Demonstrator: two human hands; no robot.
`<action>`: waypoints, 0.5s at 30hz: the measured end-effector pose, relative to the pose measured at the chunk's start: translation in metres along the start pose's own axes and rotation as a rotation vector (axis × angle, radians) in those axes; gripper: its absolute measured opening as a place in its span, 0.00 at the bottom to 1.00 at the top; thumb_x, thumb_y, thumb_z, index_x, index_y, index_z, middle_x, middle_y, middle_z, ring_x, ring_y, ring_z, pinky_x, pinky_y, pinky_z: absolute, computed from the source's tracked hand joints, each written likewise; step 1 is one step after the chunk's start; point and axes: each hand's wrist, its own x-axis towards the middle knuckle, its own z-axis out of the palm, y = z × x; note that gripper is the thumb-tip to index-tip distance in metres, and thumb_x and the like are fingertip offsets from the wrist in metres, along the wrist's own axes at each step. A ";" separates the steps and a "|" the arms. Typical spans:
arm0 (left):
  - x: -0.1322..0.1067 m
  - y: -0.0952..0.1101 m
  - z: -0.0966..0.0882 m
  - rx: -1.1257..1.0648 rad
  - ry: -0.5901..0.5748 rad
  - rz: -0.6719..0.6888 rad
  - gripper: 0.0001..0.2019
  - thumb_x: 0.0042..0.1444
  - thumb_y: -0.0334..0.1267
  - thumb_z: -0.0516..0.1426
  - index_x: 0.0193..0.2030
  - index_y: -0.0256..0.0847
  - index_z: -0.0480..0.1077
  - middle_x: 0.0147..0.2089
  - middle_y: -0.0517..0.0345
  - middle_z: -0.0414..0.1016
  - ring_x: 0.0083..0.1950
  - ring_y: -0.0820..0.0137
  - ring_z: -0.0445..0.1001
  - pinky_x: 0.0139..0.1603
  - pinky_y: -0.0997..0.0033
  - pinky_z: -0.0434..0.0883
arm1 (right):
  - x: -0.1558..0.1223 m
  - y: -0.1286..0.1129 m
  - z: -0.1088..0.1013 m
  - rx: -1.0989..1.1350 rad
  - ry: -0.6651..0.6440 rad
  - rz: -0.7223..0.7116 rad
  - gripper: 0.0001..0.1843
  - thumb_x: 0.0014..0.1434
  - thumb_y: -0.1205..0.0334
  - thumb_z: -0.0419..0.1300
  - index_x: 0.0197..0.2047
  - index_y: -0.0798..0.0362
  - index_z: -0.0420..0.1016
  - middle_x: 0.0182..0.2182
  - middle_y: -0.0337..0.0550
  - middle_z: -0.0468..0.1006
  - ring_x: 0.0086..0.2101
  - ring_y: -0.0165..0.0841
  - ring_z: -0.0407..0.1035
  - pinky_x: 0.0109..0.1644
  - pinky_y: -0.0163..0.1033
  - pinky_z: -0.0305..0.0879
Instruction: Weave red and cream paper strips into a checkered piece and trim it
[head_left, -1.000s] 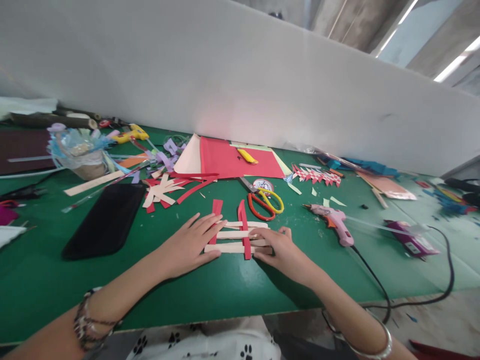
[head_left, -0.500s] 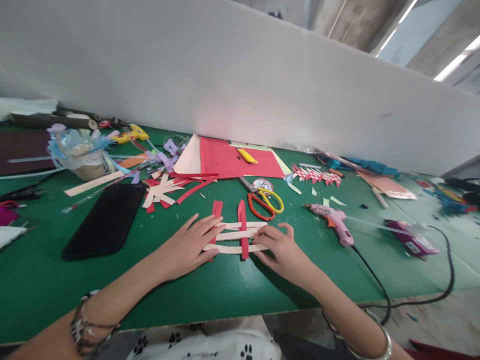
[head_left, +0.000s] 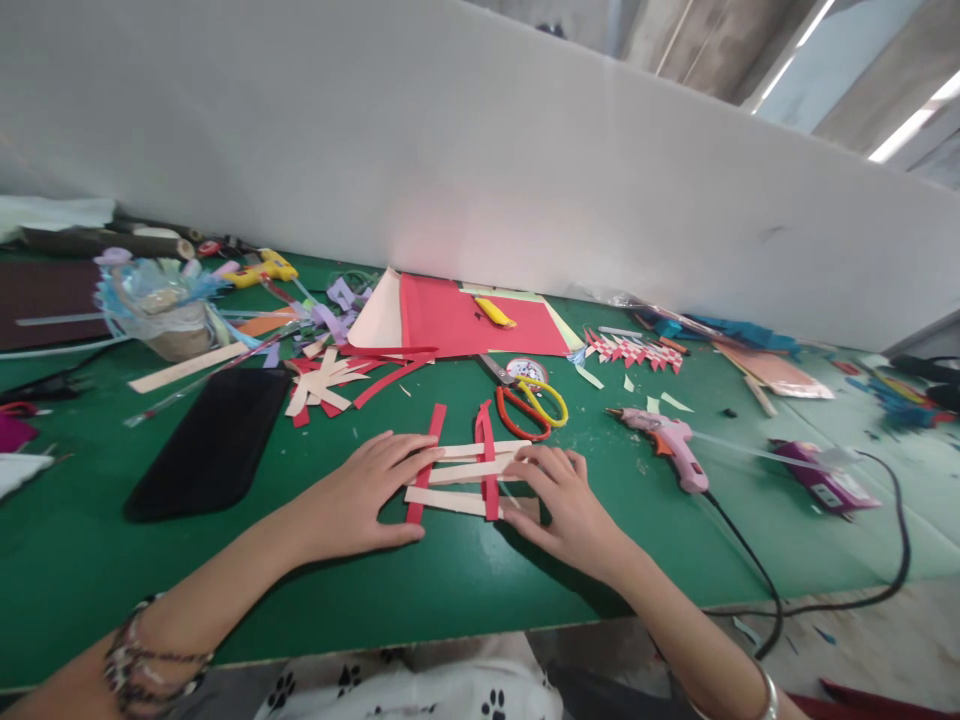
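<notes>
Several cream paper strips (head_left: 459,500) lie crosswise over and under two red paper strips (head_left: 491,475), forming a loose lattice on the green table. My left hand (head_left: 371,490) rests at the lattice's left side, fingertips on the left red strip and the cream strip ends, thumb apart on the tabletop. With fingers bent, my right hand (head_left: 566,500) grips the right ends of the cream strips. The lowest cream strip looks bent near its thumb. Scissors (head_left: 529,405) with red and yellow handles lie just beyond the lattice.
A pink glue gun (head_left: 675,445) with a black cord lies to the right. To the left is a black phone-shaped slab (head_left: 210,440). Loose paper strips (head_left: 326,380), red paper sheets (head_left: 480,325) and a yellow cutter (head_left: 495,312) lie toward the white partition (head_left: 480,150).
My left hand has drawn back slightly to the left, uncovering more of the left red strip. At my right thumb, the lowest cream strip has shifted and bent.
</notes>
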 end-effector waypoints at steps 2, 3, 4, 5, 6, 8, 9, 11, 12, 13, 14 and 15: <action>0.001 -0.002 0.001 0.039 -0.008 -0.005 0.36 0.55 0.59 0.50 0.67 0.51 0.44 0.68 0.55 0.48 0.66 0.55 0.50 0.63 0.54 0.52 | 0.002 0.000 -0.002 -0.003 -0.027 -0.049 0.28 0.55 0.50 0.56 0.57 0.50 0.57 0.57 0.52 0.60 0.57 0.43 0.54 0.55 0.50 0.48; 0.001 -0.002 0.001 0.058 -0.015 -0.007 0.36 0.55 0.59 0.49 0.67 0.50 0.44 0.68 0.55 0.46 0.66 0.56 0.49 0.64 0.54 0.50 | 0.005 0.001 -0.003 -0.002 -0.053 -0.067 0.34 0.53 0.48 0.57 0.60 0.50 0.52 0.59 0.53 0.57 0.59 0.44 0.50 0.57 0.52 0.46; 0.003 -0.002 0.001 0.074 -0.025 -0.005 0.36 0.55 0.59 0.49 0.67 0.49 0.44 0.69 0.55 0.45 0.67 0.57 0.48 0.65 0.54 0.48 | 0.007 0.002 -0.003 0.001 -0.082 -0.075 0.38 0.52 0.46 0.58 0.61 0.50 0.49 0.61 0.53 0.56 0.60 0.44 0.48 0.58 0.53 0.44; 0.004 -0.002 0.002 0.089 -0.037 0.000 0.36 0.56 0.59 0.48 0.67 0.49 0.43 0.69 0.56 0.44 0.67 0.58 0.47 0.65 0.54 0.47 | 0.011 0.004 -0.003 0.008 -0.109 -0.074 0.41 0.51 0.46 0.59 0.62 0.50 0.48 0.61 0.53 0.55 0.60 0.44 0.47 0.59 0.54 0.42; 0.005 -0.001 0.002 0.102 -0.050 0.008 0.36 0.56 0.60 0.47 0.67 0.49 0.43 0.69 0.56 0.43 0.67 0.59 0.47 0.66 0.54 0.45 | 0.014 0.006 -0.003 0.021 -0.134 -0.069 0.41 0.50 0.45 0.59 0.62 0.49 0.47 0.61 0.53 0.55 0.61 0.44 0.47 0.60 0.55 0.40; 0.007 -0.001 0.003 0.127 -0.073 0.017 0.35 0.56 0.60 0.46 0.67 0.48 0.43 0.69 0.57 0.42 0.68 0.61 0.46 0.66 0.54 0.43 | 0.020 0.010 -0.003 0.057 -0.179 -0.067 0.41 0.50 0.45 0.59 0.62 0.48 0.48 0.60 0.52 0.57 0.60 0.43 0.48 0.61 0.56 0.37; 0.008 -0.001 0.003 0.137 -0.086 0.015 0.35 0.57 0.60 0.45 0.67 0.48 0.43 0.69 0.57 0.42 0.68 0.61 0.45 0.66 0.55 0.42 | 0.023 0.012 -0.002 0.074 -0.194 -0.070 0.40 0.50 0.45 0.59 0.62 0.48 0.48 0.60 0.52 0.58 0.60 0.43 0.49 0.61 0.57 0.36; 0.009 0.000 0.003 0.149 -0.103 0.006 0.34 0.58 0.60 0.43 0.67 0.47 0.43 0.69 0.57 0.42 0.68 0.63 0.44 0.66 0.55 0.40 | 0.027 0.014 -0.002 0.095 -0.207 -0.082 0.40 0.50 0.45 0.59 0.61 0.48 0.49 0.59 0.52 0.59 0.59 0.43 0.50 0.61 0.57 0.34; 0.009 0.000 0.003 0.151 -0.103 0.001 0.34 0.58 0.60 0.43 0.67 0.47 0.44 0.70 0.57 0.42 0.68 0.63 0.44 0.66 0.56 0.40 | 0.028 0.013 -0.002 0.098 -0.205 -0.091 0.39 0.51 0.45 0.59 0.61 0.48 0.50 0.58 0.52 0.59 0.59 0.42 0.51 0.61 0.57 0.33; 0.009 0.001 0.003 0.152 -0.100 0.001 0.34 0.58 0.60 0.42 0.67 0.47 0.44 0.70 0.57 0.41 0.68 0.63 0.44 0.66 0.56 0.40 | 0.029 0.013 -0.002 0.098 -0.198 -0.101 0.38 0.51 0.45 0.59 0.61 0.48 0.51 0.58 0.52 0.60 0.59 0.42 0.52 0.61 0.57 0.33; 0.010 0.002 0.002 0.152 -0.093 0.005 0.34 0.58 0.60 0.42 0.67 0.47 0.44 0.69 0.57 0.42 0.68 0.63 0.44 0.66 0.56 0.40 | 0.030 0.011 -0.001 0.095 -0.191 -0.113 0.38 0.51 0.45 0.58 0.61 0.48 0.52 0.58 0.52 0.61 0.58 0.42 0.53 0.61 0.57 0.33; 0.010 0.003 0.002 0.153 -0.086 0.010 0.34 0.58 0.60 0.42 0.67 0.47 0.44 0.69 0.57 0.42 0.68 0.63 0.44 0.66 0.57 0.40 | 0.031 0.010 -0.001 0.091 -0.184 -0.124 0.37 0.51 0.45 0.58 0.61 0.48 0.52 0.57 0.52 0.61 0.58 0.42 0.53 0.61 0.57 0.33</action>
